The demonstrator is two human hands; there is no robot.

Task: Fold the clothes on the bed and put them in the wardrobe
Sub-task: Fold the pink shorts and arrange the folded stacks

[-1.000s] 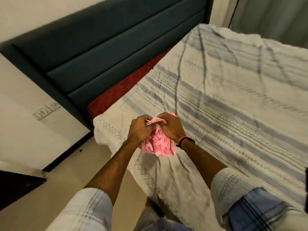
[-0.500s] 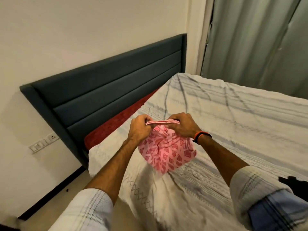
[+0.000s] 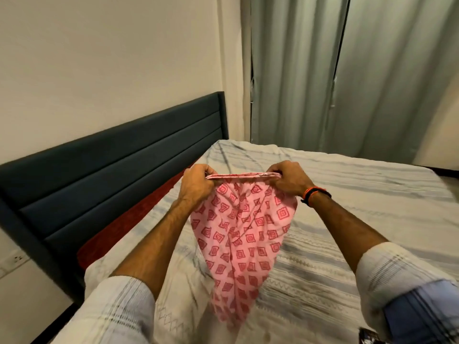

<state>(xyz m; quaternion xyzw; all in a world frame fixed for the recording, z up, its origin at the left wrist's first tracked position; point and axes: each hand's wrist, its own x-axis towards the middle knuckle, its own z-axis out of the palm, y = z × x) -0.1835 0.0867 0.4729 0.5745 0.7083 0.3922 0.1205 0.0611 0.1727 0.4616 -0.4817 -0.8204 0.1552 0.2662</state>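
A pink garment [image 3: 238, 234] with a red square print hangs in the air above the bed [image 3: 347, 219]. My left hand [image 3: 196, 184] grips the left end of its top band. My right hand [image 3: 288, 180], with an orange and black wristband, grips the right end. The band is stretched flat between the two hands, and the cloth falls in a narrowing drape down toward the bed's near edge. The wardrobe is not in view.
The bed has a grey striped cover, with a red mattress strip [image 3: 139, 219] along the dark teal headboard [image 3: 111, 175] on the left. Grey curtains [image 3: 347, 75] hang behind the bed. A wall socket [image 3: 15, 259] sits low left. A dark object [image 3: 370, 337] shows at the bottom right edge.
Both hands have lifted the pink garment off the bed and pulled apart, so the bunched cloth has spread open and hangs down. The view has tilted upward.
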